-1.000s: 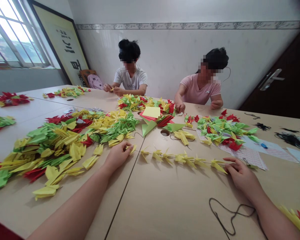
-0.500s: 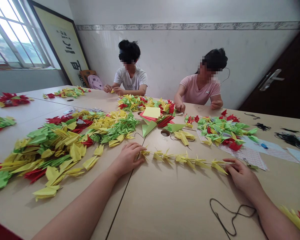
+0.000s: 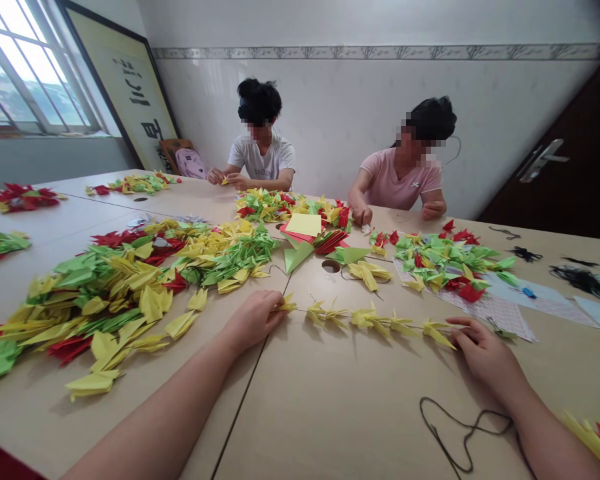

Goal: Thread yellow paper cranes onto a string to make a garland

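Across the table in front of me runs a dark string of yellow paper cranes (image 3: 375, 321), spaced out in small clusters. At its left end my left hand (image 3: 255, 317) pinches a yellow paper crane (image 3: 287, 304), its fingers partly hiding it. The right end of the string lies between the thumb and fingers of my right hand (image 3: 483, 350), just past the last crane (image 3: 437, 333). A loose dark cord (image 3: 463, 427) curls on the table beside my right forearm.
A big heap of folded paper cranes (image 3: 115, 287) covers the left side. Paper squares (image 3: 304, 224) lie ahead near a table hole (image 3: 331, 267). Another crane pile (image 3: 447, 257) and black cords (image 3: 583, 280) are at right. Two people (image 3: 263, 153) sit opposite.
My left hand has shifted slightly left and its fingers have closed around the leftmost crane, which sits a little farther from the others. My right hand stays in place.
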Available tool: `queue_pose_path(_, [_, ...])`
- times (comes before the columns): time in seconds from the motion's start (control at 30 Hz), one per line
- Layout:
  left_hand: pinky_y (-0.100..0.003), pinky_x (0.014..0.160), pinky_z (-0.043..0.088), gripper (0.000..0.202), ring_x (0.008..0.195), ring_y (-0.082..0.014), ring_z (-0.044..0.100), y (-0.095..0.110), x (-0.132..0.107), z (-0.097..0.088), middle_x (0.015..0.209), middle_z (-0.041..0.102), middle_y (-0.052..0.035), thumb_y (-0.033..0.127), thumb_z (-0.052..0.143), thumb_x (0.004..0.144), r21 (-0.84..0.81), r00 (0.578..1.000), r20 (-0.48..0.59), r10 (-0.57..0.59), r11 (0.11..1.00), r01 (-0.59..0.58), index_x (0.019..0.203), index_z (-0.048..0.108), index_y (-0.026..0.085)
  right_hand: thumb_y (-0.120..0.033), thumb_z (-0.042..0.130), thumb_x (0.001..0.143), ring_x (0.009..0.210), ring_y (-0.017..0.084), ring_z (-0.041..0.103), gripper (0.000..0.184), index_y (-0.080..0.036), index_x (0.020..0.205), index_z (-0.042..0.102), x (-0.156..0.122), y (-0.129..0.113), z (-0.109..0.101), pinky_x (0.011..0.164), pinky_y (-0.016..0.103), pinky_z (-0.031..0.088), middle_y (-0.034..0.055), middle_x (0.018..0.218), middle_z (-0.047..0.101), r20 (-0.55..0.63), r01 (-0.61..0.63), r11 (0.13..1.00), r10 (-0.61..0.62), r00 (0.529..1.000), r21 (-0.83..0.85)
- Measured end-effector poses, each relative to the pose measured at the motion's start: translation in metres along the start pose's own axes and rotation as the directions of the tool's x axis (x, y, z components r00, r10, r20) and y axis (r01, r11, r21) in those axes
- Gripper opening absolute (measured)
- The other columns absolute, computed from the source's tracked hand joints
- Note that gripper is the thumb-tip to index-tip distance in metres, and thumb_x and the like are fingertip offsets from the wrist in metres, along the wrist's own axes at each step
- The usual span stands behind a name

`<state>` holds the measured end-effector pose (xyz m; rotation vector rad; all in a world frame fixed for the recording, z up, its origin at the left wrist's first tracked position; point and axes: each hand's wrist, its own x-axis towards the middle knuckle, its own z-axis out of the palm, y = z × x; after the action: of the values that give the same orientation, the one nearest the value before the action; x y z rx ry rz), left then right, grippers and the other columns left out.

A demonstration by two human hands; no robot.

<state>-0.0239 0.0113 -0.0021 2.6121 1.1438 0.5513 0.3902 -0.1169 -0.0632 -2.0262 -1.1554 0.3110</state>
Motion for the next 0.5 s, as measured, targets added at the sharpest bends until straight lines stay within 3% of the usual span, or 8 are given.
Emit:
queue_pose_path(0.3, [-0.025, 0.063, 0.039, 0.011, 0.069, -0.0153, 0.052, -0.0005, 0.0022, 0.0029, 0.071, 0.055, -0.0017, 0.025, 0.046, 0.081, 0.017, 1.000, 0.004, -0.021, 1.000, 0.021, 0.073, 0.047, 0.018, -0.034, 0.047, 0.068, 0.060, 0.019, 0.061, 0.028, -0.021, 0.091, 0.057, 0.0017, 0.0036, 0.0011, 0.056, 0.029, 0.045, 0.0003, 0.062, 0.065, -0.004, 0.017, 1.000, -0.017, 1.000, 0.020])
queue_pose_path(0.4, [-0.025, 0.064, 0.040, 0.005, 0.071, -0.0147, 0.052, 0.0003, 0.0017, 0.0037, 0.076, 0.056, -0.0023, 0.022, 0.044, 0.081, -0.011, 1.000, -0.006, -0.010, 1.000, 0.010, 0.081, 0.047, 0.018, -0.033, 0.047, 0.067, 0.060, 0.019, 0.061, 0.028, -0.021, 0.091, 0.057, 0.0008, 0.0018, 0.0013, 0.056, 0.028, 0.045, 0.0001, 0.063, 0.065, -0.007, 0.014, 0.999, -0.013, 1.000, 0.035])
queue_pose_path(0.5, [-0.024, 0.066, 0.042, 0.016, 0.073, -0.0141, 0.054, 0.0008, 0.0002, 0.0046, 0.081, 0.057, -0.0028, 0.018, 0.042, 0.081, -0.047, 1.000, -0.024, 0.015, 0.999, -0.017, 0.096, 0.045, 0.018, -0.033, 0.048, 0.066, 0.060, 0.018, 0.061, 0.028, -0.021, 0.089, 0.058, -0.0003, -0.0002, 0.0014, 0.055, 0.028, 0.045, 0.0001, 0.063, 0.065, -0.013, 0.015, 0.998, -0.014, 1.000, 0.055])
